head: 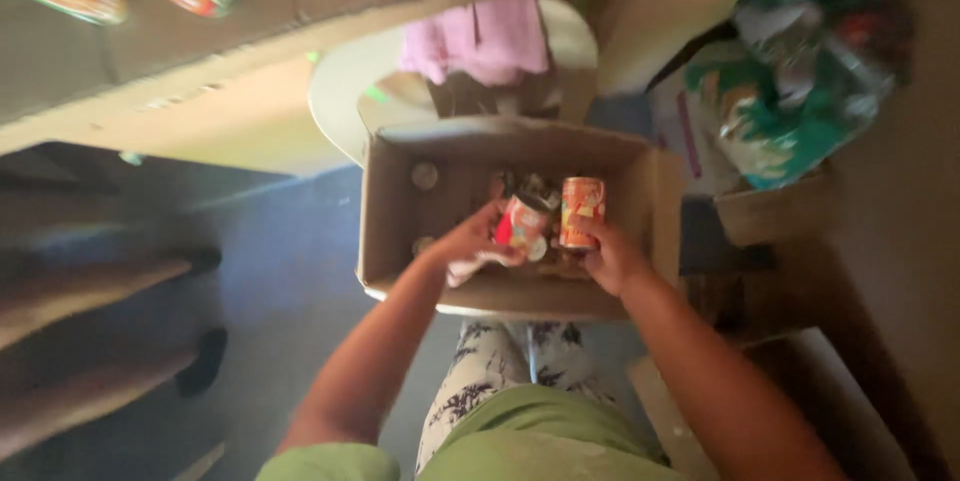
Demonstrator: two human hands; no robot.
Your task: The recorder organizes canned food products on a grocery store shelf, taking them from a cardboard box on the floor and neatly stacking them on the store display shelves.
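An open cardboard box is seen from above, its flaps folded out so that the inside is reachable; it serves as the reference for all positions below. Two cans are held just above the box's near half. The left hand is wrapped around a can with a red and white label, which is tilted, its pale end turned toward the near wall. The right hand is closed around an orange can, kept upright and gripped low on its side, so that the label faces up. The two cans are close side by side; contact cannot be confirmed because of blur. Further cans are left standing on the box floor near the far left corner, only their round tops visible. Beyond the far wall a pink cloth is noted; to the right of the box, a crumpled green and white bag.
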